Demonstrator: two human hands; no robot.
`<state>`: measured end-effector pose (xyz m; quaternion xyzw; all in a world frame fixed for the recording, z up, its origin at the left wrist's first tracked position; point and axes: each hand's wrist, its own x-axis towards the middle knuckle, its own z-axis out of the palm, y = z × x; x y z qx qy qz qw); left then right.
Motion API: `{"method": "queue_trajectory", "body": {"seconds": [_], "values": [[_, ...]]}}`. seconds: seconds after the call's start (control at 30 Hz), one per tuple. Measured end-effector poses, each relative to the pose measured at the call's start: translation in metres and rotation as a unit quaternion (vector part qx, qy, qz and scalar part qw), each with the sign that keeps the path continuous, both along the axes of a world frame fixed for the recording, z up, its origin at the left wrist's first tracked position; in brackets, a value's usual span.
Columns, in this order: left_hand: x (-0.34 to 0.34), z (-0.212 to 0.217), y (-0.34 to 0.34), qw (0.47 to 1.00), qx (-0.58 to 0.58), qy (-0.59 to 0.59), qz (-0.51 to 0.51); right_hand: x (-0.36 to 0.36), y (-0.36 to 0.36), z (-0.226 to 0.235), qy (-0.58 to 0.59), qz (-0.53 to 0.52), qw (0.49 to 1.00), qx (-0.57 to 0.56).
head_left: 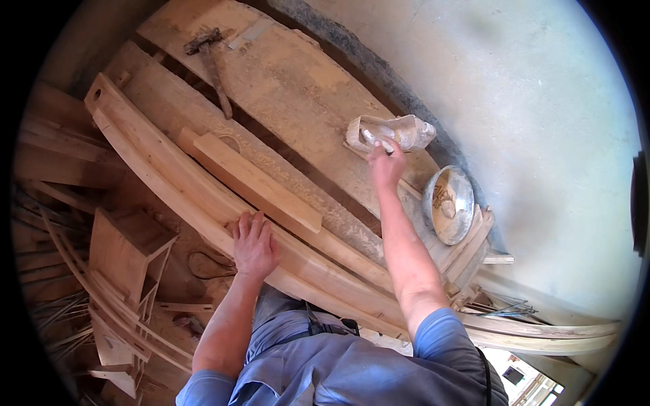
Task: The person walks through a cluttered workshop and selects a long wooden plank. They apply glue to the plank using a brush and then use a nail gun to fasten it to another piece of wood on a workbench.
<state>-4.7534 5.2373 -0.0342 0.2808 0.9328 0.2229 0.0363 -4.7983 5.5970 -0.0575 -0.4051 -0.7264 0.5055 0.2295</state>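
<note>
My left hand [254,245] rests on a long curved wooden rail [169,177], its fingers laid over the wood and slightly apart. At the far side of the bench, my right hand [387,166] is closed on the end of a short pale-handled tool [388,146]. The tool's other end reaches into a cut-open plastic bottle [408,128] with whitish residue on its walls; what kind of tool it is, I cannot tell. A straight wooden block [254,181] lies along the rail, just beyond my left hand.
A hammer [215,74] lies at the far left of the dusty workbench [291,81]. Right of my right forearm stands a metal bowl [449,205] with small wooden pieces inside. A pale wall [535,122] borders the bench. Wooden box-like parts [125,250] stand at lower left.
</note>
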Motion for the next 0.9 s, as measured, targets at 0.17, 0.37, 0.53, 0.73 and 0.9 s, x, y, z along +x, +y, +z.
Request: {"method": "queue_trajectory", "body": {"seconds": [0.17, 0.37, 0.53, 0.73, 0.9], "values": [[0.002, 0.000, 0.000, 1.000, 0.011, 0.021, 0.000, -0.004, 0.003, 0.006, 0.107, -0.113, 0.959, -0.236], [0.002, -0.001, 0.000, 1.000, 0.008, 0.017, 0.009, 0.004, 0.009, -0.012, 0.157, -0.188, 0.883, -0.401], [0.005, -0.004, -0.002, 0.999, 0.021, 0.021, 0.022, 0.006, 0.019, -0.033, 0.224, -0.268, 0.786, -0.510], [0.009, -0.010, -0.008, 0.998, 0.045, 0.013, 0.037, 0.015, 0.023, -0.056, 0.321, -0.229, 0.698, -0.598], [0.012, -0.011, -0.010, 0.999, 0.033, 0.012, 0.037, 0.022, 0.010, -0.053, 0.280, -0.193, 0.673, -0.657]]}}
